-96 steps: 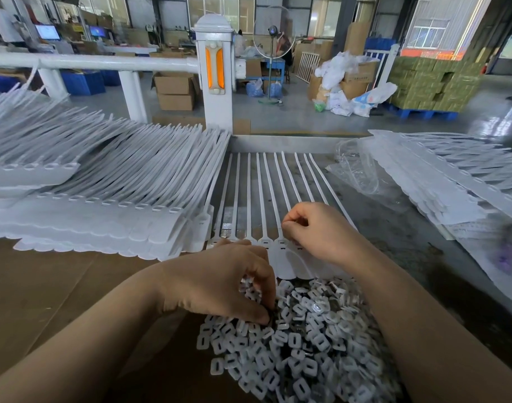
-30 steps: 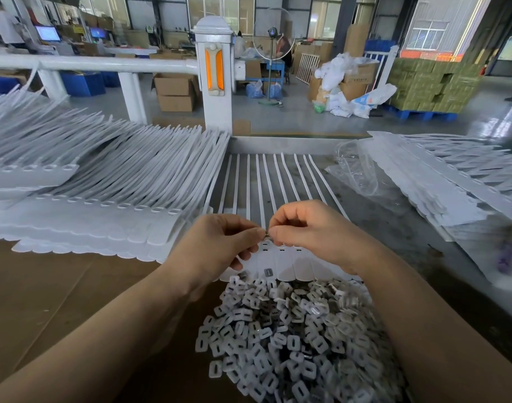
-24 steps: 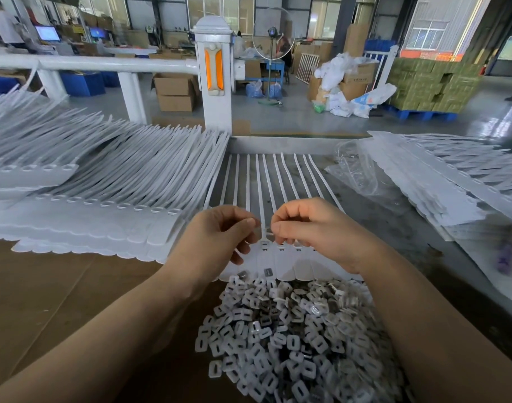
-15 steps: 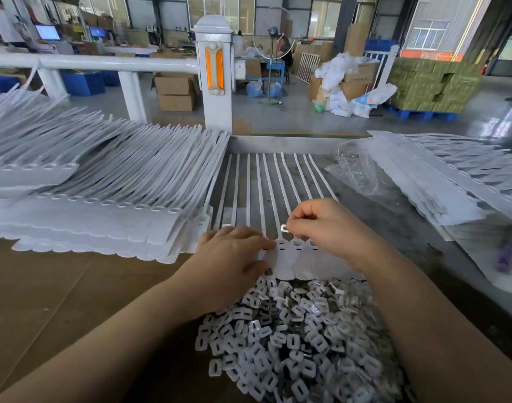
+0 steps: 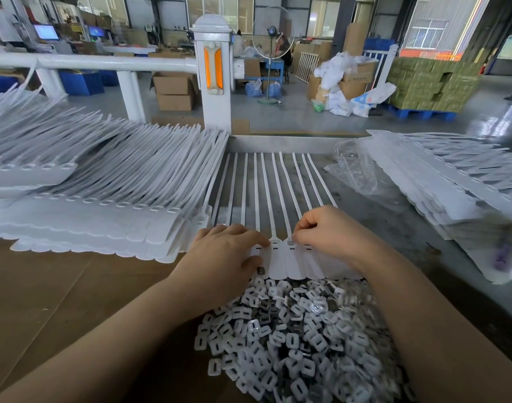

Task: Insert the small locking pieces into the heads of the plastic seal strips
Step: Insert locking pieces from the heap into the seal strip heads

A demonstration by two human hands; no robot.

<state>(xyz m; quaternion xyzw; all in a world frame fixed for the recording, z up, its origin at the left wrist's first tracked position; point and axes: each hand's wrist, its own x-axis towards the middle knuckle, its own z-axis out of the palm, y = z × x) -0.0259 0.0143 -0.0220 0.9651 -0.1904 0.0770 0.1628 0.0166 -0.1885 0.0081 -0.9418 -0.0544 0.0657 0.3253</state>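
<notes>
Factory floor seen beyond the workbench

A white post with two orange reflectors is joined to a white rail running off to the left. Cardboard boxes are stacked on the floor behind the rail, and blue crates are set further left. A standing fan is placed near a blue table. Green cartons are piled on a blue pallet at the right, beside white bags. Crumpled clear plastic film is laid on the bench.

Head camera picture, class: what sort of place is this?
Most likely a factory assembly bench: stacked plastic seal strips, a heap of small locking pieces, and palletised cartons on the hall floor behind.
</notes>
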